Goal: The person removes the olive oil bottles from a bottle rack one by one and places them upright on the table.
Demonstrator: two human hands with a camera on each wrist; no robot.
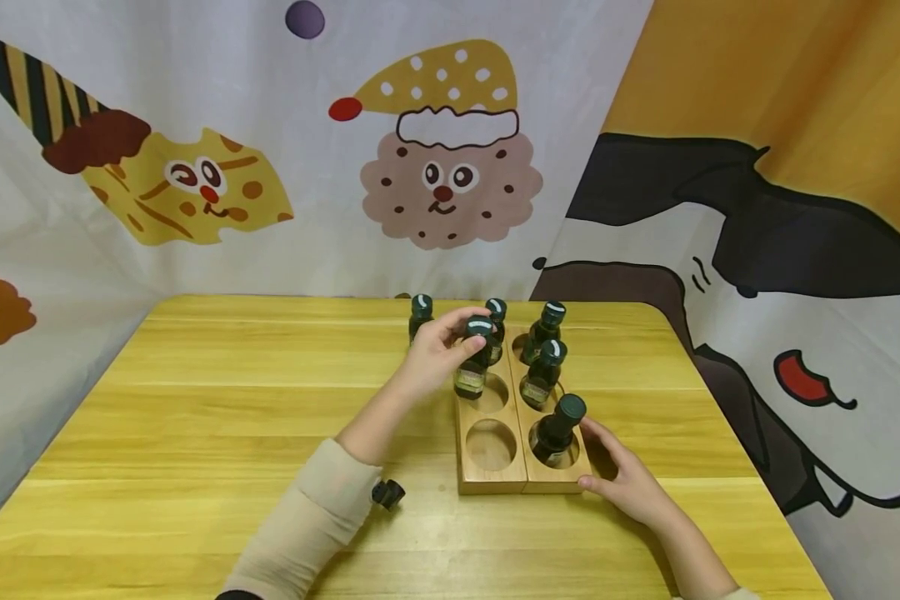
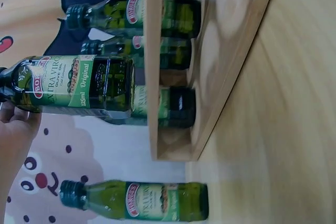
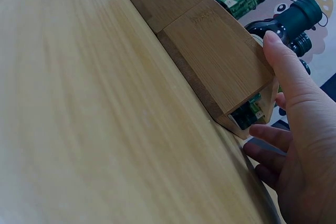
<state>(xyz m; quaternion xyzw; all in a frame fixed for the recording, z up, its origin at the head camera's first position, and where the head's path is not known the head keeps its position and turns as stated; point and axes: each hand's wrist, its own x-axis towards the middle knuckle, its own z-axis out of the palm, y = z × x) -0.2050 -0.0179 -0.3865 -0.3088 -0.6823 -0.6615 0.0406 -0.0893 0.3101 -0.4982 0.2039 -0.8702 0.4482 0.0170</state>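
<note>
Currently: olive oil bottle (image 1: 473, 360), held by its cap above the wooden rack (image 1: 492, 477), left hand (image 1: 437, 350) fingers pinched round it. Right hand (image 1: 624, 479), fingers relaxed and apart, rests against rack's right side. One bottle (image 1: 420, 314) stands on table (image 1: 195, 417) behind.

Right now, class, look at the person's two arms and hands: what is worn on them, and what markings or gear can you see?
The left hand is bare; its forearm wears a plain beige long sleeve, with a dark edge at the bottom of the frame. A small black device shows at that wrist. The right hand is bare too, with only a sliver of pale cuff at the picture's edge. No rings, watches or markings show.
</note>
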